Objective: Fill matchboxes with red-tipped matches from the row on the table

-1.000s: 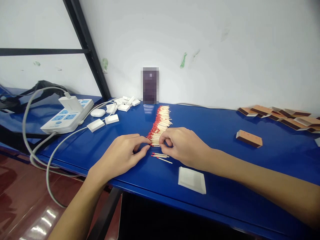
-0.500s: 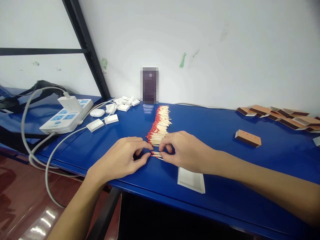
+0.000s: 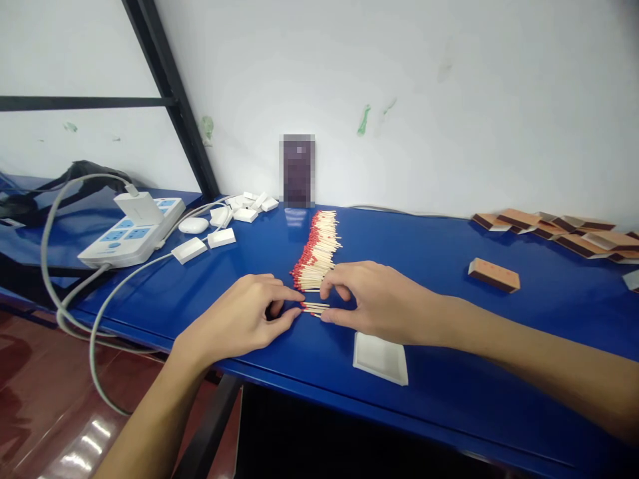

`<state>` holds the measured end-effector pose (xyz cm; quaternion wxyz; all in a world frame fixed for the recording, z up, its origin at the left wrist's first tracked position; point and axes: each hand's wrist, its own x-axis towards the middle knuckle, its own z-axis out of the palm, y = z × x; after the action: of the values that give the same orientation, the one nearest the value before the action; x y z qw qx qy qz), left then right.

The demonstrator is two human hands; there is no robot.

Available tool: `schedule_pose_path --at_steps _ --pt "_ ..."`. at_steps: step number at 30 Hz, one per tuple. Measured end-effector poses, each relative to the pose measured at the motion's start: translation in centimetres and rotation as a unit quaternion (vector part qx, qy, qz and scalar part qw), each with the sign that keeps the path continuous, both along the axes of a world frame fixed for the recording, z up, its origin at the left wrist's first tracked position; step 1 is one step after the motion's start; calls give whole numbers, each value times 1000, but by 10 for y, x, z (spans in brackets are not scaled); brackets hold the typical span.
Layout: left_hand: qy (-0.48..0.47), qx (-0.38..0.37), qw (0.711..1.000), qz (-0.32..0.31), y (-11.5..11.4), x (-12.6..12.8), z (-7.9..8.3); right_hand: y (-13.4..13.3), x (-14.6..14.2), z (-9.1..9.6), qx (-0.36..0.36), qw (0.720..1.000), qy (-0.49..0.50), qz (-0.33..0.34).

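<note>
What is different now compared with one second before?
The left hand and right hand left the near end of the match row and came toward the person. They now pinch the loose matches, which were spread and are now pushed together. The match row, white tray and matchbox stayed.

Two bare hands are logged: left hand [image 3: 238,320] and right hand [image 3: 380,303]. Each is continued by a bare forearm, left forearm [image 3: 150,419] and right forearm [image 3: 539,366], seen uncovered right up to the frame edge (elbows and upper arms are cut off there). Slim build is noted on both. Nail detail is too small to be told; worn clothing cannot be made out.
</note>
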<state>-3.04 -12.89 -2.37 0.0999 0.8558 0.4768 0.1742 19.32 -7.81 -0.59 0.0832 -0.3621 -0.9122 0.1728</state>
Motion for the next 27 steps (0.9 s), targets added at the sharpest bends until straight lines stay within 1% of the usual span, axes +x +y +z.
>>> schedule_pose_path --at_steps 5,16,23,27 --pt "-9 6 1000 5 0 0 -1 3 -4 -3 -10 1000 6 7" --pt "14 2 1000 2 0 6 -2 10 -5 -3 -21 999 21 24" --pt "-4 15 1000 3 1 3 -4 9 -2 -5 -12 999 25 23" --pt "-6 19 1000 4 2 2 -4 9 -4 -7 -21 999 26 13"
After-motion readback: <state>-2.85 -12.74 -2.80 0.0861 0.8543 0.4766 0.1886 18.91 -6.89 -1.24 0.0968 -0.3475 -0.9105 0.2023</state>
